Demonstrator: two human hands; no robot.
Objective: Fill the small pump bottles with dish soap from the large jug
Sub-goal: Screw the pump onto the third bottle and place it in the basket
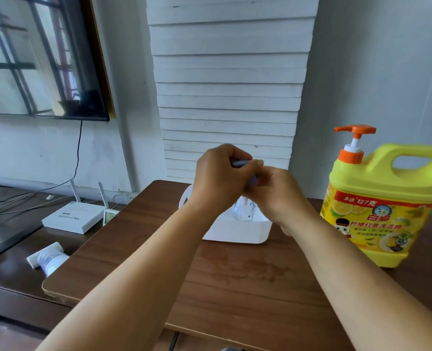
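A large yellow dish soap jug [384,211] with an orange pump stands upright at the right of the brown table [235,282]. Mid-table, a small clear pump bottle [244,211] stands in a white container [237,233]. My left hand [218,179] is closed around the bottle's bluish pump top [240,163]. My right hand [277,193] pinches the neck just below it. The hands hide most of the bottle.
A white router [71,216] and a white tube [46,255] lie on the low dark cabinet at left, beside tangled cables. A wall screen [40,57] hangs upper left. Stacked white boards [230,97] lean against the wall behind the table.
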